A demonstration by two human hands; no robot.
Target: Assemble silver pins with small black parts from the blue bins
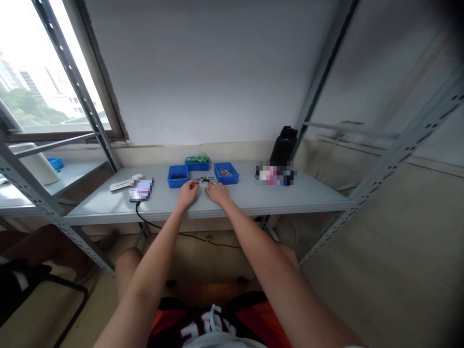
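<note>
On the grey shelf table, a loose pile of small dark and silvery pieces (205, 179) lies between two blue bins. My left hand (188, 192) rests in front of the left blue bin (177, 183), its fingers curled together at the pile's left edge; what they pinch is too small to make out. My right hand (218, 192) is at the pile's near right side, fingers bent down to the tabletop, and anything in them is hidden. Small silvery parts fill part of the right blue bin (232, 180). Green pieces (199, 158) heap up in the back blue bin (197, 166).
A phone (141, 189) with a black cable (155, 225) and a white device (121, 185) lie at the left. A black bottle (283, 147) and blurred items (273, 175) stand at the right. Metal posts frame the table (253, 205). Another person's leg (39, 246) shows at far left.
</note>
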